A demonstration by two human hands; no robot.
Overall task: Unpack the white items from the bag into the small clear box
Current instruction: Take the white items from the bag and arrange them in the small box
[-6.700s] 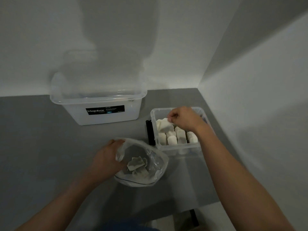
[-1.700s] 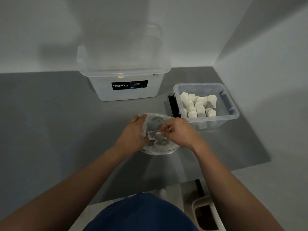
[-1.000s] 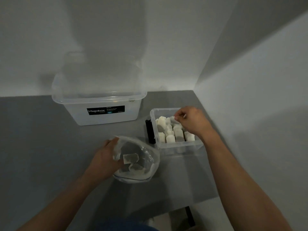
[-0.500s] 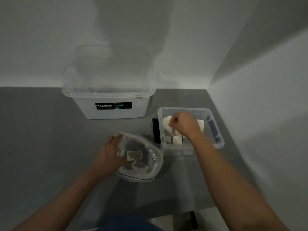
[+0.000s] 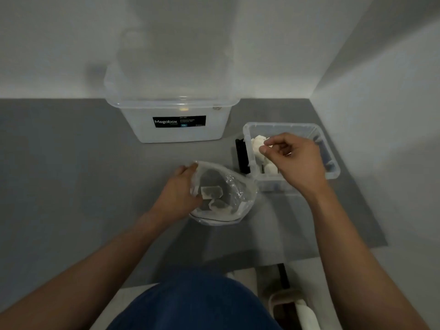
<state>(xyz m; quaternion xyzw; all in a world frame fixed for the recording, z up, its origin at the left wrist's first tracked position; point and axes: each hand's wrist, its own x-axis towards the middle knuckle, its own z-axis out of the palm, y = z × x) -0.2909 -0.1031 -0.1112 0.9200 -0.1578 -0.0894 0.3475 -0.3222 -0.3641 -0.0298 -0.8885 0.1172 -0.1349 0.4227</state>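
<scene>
Half a second ago the right hand (image 5: 295, 160) was low among the small white packets (image 5: 258, 145) in the small clear plastic box (image 5: 281, 125); now it is rising above them, so probably one more is delivered, while a few are waiting in the crumpled clear plastic bag (image 5: 238, 186). Its thumb and forefinger are pinching together, on what I cannot tell; the left hand (image 5: 177, 194) is gripping the bag's rim open.

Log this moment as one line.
left hand grips plastic bag rim | right hand over small clear box | white items in box and bag
</scene>
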